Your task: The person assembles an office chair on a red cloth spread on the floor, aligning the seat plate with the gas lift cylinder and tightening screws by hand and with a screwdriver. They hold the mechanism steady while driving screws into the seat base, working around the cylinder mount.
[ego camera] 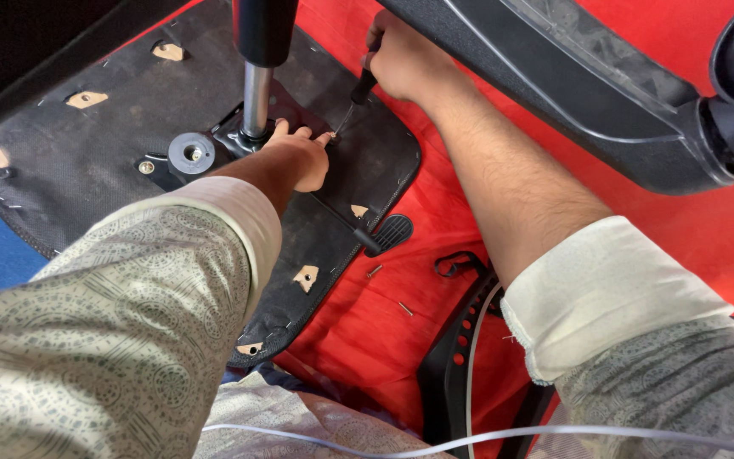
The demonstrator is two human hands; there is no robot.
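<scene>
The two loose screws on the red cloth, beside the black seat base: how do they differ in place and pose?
The upper screw lies closer to the black fabric-covered seat base, just under the black paddle lever. The lower screw lies farther out on the red cloth, nearer the black perforated plastic part. The upper one slants up to the right; the lower one slants down to the right. Both are small, metallic and untouched by either hand.

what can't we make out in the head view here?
- Screwdriver tip: hidden behind left hand fingers.
- Screwdriver handle: buried in right hand.
- Metal post top: cut off by upper edge.
- Loose screws on red cloth: too small to tell type.
</scene>
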